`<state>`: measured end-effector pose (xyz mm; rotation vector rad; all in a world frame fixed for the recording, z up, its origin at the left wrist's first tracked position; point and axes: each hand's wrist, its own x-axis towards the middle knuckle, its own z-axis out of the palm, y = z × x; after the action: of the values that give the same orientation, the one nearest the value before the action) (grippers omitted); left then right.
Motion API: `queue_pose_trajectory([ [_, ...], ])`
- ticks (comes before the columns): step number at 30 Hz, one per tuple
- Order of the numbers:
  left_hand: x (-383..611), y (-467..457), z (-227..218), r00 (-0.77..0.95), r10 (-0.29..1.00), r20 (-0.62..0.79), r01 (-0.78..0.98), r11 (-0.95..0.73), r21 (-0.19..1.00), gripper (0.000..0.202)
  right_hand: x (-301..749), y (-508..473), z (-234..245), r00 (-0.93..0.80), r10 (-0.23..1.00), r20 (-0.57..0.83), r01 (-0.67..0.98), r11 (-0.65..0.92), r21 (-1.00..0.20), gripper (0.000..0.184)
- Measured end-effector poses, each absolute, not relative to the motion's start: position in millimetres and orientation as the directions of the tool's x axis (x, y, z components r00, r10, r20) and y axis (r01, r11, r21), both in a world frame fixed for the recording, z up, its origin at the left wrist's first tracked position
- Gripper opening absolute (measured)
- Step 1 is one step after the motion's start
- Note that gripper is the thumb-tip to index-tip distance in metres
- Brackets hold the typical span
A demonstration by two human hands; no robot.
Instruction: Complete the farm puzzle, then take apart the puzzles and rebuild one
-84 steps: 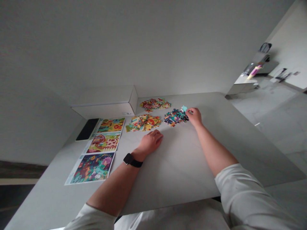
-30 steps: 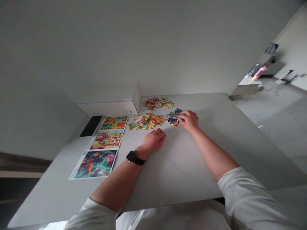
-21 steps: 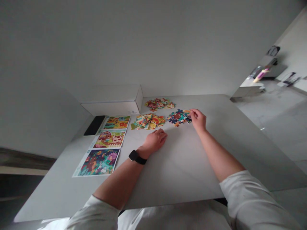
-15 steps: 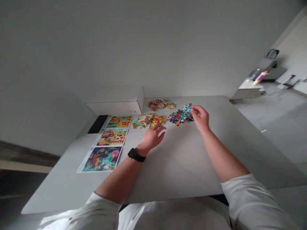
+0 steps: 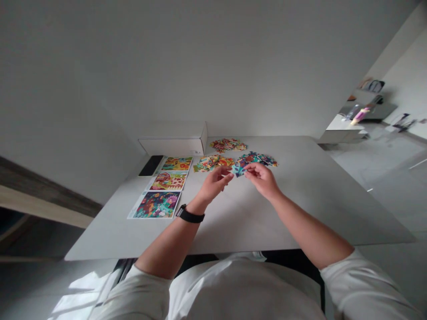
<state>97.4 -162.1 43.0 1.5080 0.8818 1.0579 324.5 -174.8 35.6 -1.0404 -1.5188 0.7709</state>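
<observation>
My right hand [image 5: 260,178] is raised over the grey table [image 5: 300,209] and pinches a teal and blue puzzle piece [image 5: 238,169]. My left hand [image 5: 215,182], with a black watch on the wrist, is lifted beside it, its fingertips close to the same piece. Just behind my hands lies the dark blue pile of puzzle pieces [image 5: 258,158]. An orange and yellow pile [image 5: 213,162] lies to its left and a reddish pile [image 5: 228,144] further back.
Three picture sheets [image 5: 167,181] lie in a row at the left of the table. A black phone [image 5: 151,165] lies beside them, and a white box [image 5: 175,143] stands at the back left. A counter with small items [image 5: 362,113] is at the far right.
My right hand picked a piece from the dark blue pile and drew it toward me. My left hand lifted off the table to meet it. The camera view tilted lower.
</observation>
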Motion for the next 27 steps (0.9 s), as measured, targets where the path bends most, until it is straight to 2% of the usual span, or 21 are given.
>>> queue_pose_trajectory([
  [5, 99.8, -166.5, 9.0, 0.308, 0.949, 0.072, -0.15, -0.026, 0.988, 0.055, 296.0, -184.2, -6.3, -0.053, 0.931, 0.362, 0.24, 0.364, -0.9, 0.031],
  [10, 93.2, -159.5, -6.2, 0.248, 0.969, -0.022, -0.149, 0.061, 0.987, 0.053, 297.4, -180.6, -28.1, 0.03, 0.942, 0.334, 0.259, 0.316, -0.913, 0.041],
  [14, 94.1, -156.4, -10.8, 0.252, 0.967, -0.051, -0.108, 0.08, 0.991, 0.053, 303.6, -176.4, -31.5, 0.008, 0.965, 0.261, 0.217, 0.253, -0.943, 0.048],
  [19, 99.4, -158.0, -15.4, 0.324, 0.944, -0.066, -0.07, 0.094, 0.993, 0.053, 302.9, -174.8, -34.2, -0.028, 0.987, 0.156, 0.137, 0.158, -0.978, 0.042],
  [27, 98.1, -161.3, -10.8, 0.262, 0.964, -0.031, -0.057, 0.048, 0.997, 0.046, 306.3, -175.5, -29.1, 0.006, 0.992, 0.129, 0.092, 0.128, -0.987, 0.042],
])
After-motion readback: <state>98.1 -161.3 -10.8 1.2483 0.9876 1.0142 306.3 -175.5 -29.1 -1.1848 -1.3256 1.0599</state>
